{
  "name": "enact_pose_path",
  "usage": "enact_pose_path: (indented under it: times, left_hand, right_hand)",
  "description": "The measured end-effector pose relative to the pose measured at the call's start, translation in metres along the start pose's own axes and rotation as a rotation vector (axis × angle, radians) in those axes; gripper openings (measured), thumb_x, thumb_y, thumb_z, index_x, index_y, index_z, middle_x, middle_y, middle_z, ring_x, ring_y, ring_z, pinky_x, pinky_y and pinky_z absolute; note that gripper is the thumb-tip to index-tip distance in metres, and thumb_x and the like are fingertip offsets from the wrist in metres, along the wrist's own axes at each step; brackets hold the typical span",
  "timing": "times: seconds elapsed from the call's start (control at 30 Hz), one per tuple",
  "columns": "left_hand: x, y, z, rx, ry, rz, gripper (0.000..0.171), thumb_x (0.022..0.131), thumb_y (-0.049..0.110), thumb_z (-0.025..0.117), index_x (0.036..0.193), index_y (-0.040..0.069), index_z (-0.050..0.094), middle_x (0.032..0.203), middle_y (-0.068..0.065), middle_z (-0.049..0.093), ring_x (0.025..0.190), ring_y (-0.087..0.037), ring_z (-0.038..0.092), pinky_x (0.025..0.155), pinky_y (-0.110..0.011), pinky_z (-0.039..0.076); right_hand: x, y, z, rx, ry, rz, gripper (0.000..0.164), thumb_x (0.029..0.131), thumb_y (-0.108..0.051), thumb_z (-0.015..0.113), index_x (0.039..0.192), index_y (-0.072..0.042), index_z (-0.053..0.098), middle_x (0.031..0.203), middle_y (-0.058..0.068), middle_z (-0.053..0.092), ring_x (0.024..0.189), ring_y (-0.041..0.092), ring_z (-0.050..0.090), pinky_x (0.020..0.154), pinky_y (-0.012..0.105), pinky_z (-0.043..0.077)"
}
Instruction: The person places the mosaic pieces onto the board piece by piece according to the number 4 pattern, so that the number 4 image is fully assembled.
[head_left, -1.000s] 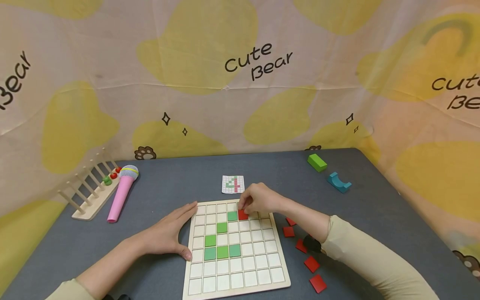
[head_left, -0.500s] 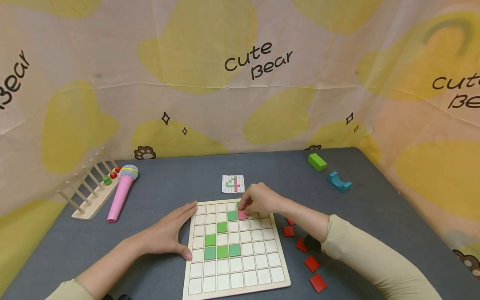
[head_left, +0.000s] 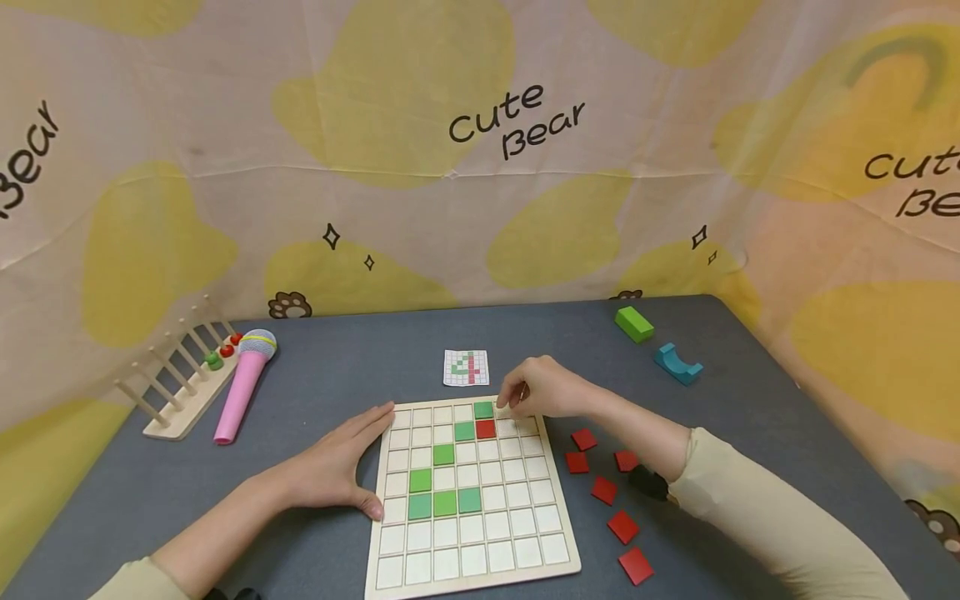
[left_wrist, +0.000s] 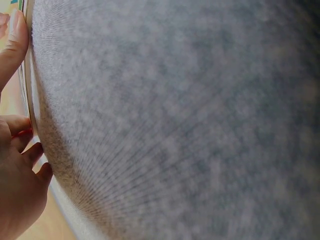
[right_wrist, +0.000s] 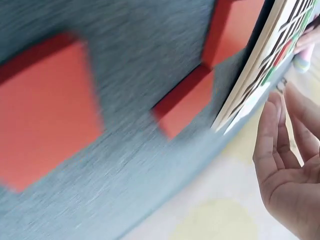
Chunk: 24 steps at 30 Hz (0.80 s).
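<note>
A white-squared wooden grid board (head_left: 497,527) lies on the table with several green tiles (head_left: 444,454) in its squares. One red tile (head_left: 486,428) lies in the second row, just below a green tile (head_left: 483,410) at the far edge. My left hand (head_left: 327,463) rests along the board's left side, thumb and fingertips spread against its frame. Over the far right corner is my right hand (head_left: 546,387), its fingers bent loosely with nothing between them; the right wrist view shows a gap between thumb and fingers (right_wrist: 267,130).
Several loose red tiles (head_left: 623,527) are scattered right of the board. Beyond it lies a small printed card (head_left: 466,367). A pink microphone (head_left: 245,392) and a pegged wooden rack (head_left: 193,400) are at left; a green block (head_left: 634,325) and blue arch (head_left: 678,364) at far right.
My right hand has let go of the red tile and shifted right and slightly up, uncovering the tile and the green one above it. My left hand stays where it was.
</note>
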<state>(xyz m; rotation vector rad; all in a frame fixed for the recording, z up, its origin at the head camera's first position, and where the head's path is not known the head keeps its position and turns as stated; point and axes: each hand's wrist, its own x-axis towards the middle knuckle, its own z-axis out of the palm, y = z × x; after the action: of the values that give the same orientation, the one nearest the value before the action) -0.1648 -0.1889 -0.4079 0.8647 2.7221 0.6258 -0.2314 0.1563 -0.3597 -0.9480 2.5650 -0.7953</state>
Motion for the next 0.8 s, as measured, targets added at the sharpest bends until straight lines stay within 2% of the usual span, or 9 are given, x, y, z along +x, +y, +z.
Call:
enact_pose_path:
  times: [0.3, 0.43, 0.6, 0.8]
  left_hand:
    - [0.0, 0.0, 0.0, -0.001, -0.01, -0.008, 0.13, 0.057, 0.07, 0.081, 0.154, 0.001, 0.028, 0.163, -0.019, 0.024, 0.148, -0.045, 0.029, 0.112, -0.065, 0.031]
    - [-0.001, -0.001, 0.0, 0.001, -0.007, -0.009, 0.129, 0.057, 0.069, 0.081, 0.154, 0.001, 0.029, 0.163, -0.019, 0.025, 0.148, -0.045, 0.029, 0.112, -0.066, 0.032]
    - [-0.002, 0.0, -0.001, -0.002, -0.003, -0.013, 0.129, 0.057, 0.069, 0.081, 0.153, 0.0, 0.029, 0.163, -0.019, 0.025, 0.147, -0.045, 0.029, 0.112, -0.066, 0.032]
    - [0.001, 0.001, -0.001, 0.004, -0.002, 0.006, 0.128, 0.058, 0.067, 0.082, 0.153, -0.001, 0.03, 0.163, -0.02, 0.026, 0.148, -0.045, 0.029, 0.112, -0.065, 0.031]
  right_hand:
    - [-0.021, 0.029, -0.017, 0.085, -0.092, 0.019, 0.014, 0.083, -0.006, 0.076, 0.096, -0.008, 0.076, 0.088, 0.004, 0.074, 0.074, 0.005, 0.064, 0.07, 0.02, 0.055]
    - [-0.026, 0.04, -0.021, 0.094, -0.146, 0.038, 0.017, 0.083, -0.007, 0.077, 0.099, -0.011, 0.076, 0.09, 0.002, 0.074, 0.075, 0.005, 0.065, 0.071, 0.02, 0.055]
    - [-0.031, 0.05, -0.025, 0.106, -0.196, 0.074, 0.018, 0.083, -0.009, 0.077, 0.1, -0.013, 0.075, 0.091, 0.0, 0.073, 0.079, 0.007, 0.065, 0.074, 0.02, 0.055]
    - [-0.039, 0.06, -0.027, 0.131, -0.228, 0.083, 0.019, 0.083, -0.012, 0.078, 0.101, -0.013, 0.075, 0.093, 0.003, 0.074, 0.081, 0.009, 0.067, 0.075, 0.021, 0.056]
